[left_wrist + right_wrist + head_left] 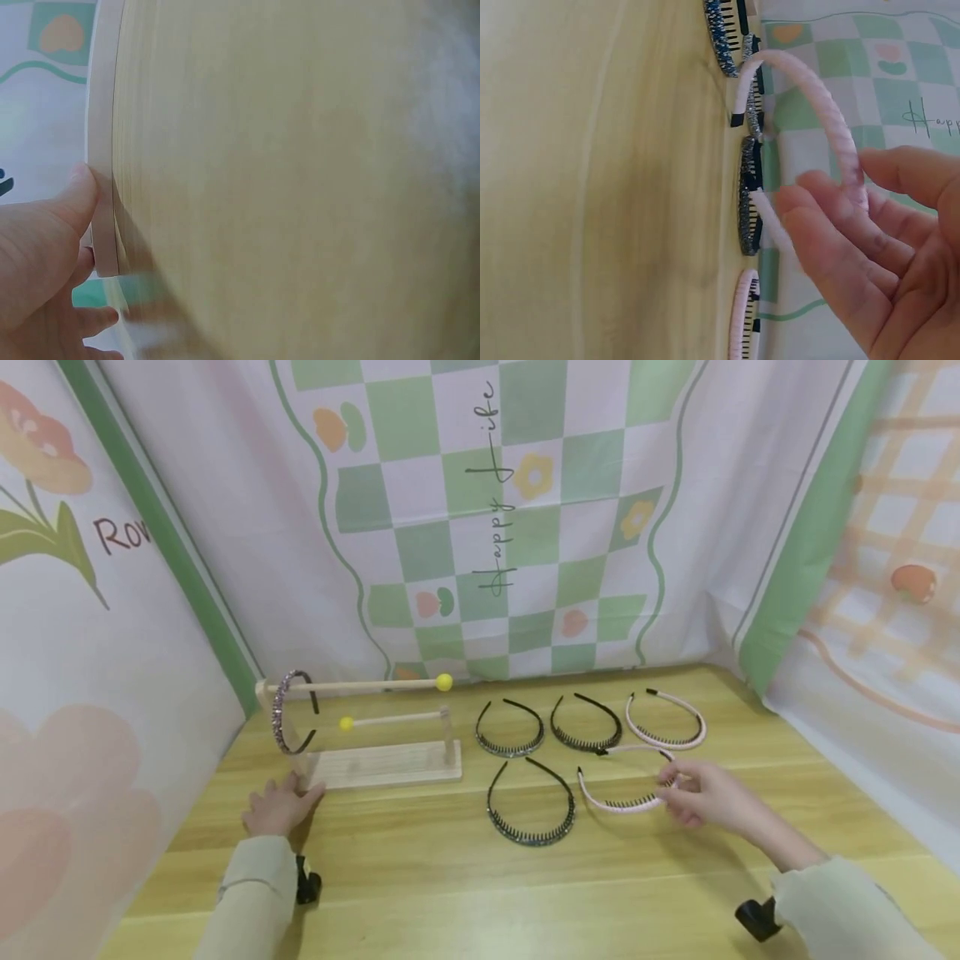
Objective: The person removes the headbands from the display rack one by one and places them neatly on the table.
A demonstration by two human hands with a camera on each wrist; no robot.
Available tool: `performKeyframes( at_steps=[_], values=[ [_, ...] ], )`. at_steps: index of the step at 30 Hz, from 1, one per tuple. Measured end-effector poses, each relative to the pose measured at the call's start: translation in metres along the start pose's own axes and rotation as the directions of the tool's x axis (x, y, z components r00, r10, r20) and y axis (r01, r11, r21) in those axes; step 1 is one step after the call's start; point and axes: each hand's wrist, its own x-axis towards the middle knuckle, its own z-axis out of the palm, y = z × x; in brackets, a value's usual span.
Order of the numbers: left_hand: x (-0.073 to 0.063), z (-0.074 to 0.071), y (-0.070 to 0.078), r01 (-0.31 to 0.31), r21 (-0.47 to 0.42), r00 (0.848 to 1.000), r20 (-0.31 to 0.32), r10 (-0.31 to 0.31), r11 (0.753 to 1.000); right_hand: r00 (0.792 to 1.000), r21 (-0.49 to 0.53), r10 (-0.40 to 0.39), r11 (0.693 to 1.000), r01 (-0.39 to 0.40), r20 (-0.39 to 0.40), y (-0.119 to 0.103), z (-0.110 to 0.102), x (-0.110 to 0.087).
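Observation:
My right hand [701,793] pinches a pink headband [626,807] with dark inner teeth by one side, thumb against fingers. In the right wrist view this pink headband [821,94] is raised off the table with its tips apart. At the left, my left hand [277,807] holds the front left corner of a wooden stand [382,764], its thumb [81,196] against the base edge. A glittery headband [279,714] hangs on the stand's upper rod [375,686], near its left end.
Three dark toothed headbands, a back left one [510,751], a back middle one [588,744] and a front one [532,839], lie on the table [480,910]. Another pink headband [671,746] lies behind my right hand. A shorter rod [393,720] has a yellow end ball.

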Motion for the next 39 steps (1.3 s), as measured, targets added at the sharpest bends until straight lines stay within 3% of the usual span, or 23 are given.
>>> performKeyframes(
  at_steps=[8,18,31,39],
  values=[
    [-0.001,-0.001,0.001,0.0,-0.005,1.0,-0.006,0.0,1.0,0.981,0.093,0.095,0.989,-0.112,0.167,0.013,0.012,-0.005],
    [0.0,0.002,-0.002,0.003,-0.015,1.0,0.008,-0.003,1.0,0.972,0.094,0.135,0.983,-0.155,0.195,0.019,0.035,-0.004],
    [-0.001,-0.001,0.001,0.016,-0.03,1.0,0.014,-0.016,0.999,0.962,0.064,0.145,0.984,-0.163,0.231,0.023,0.036,0.0],
    [-0.002,-0.002,0.002,0.013,-0.025,1.0,0.012,-0.012,1.0,0.969,0.009,0.079,0.996,-0.083,0.234,0.008,0.025,0.01]
  ],
)
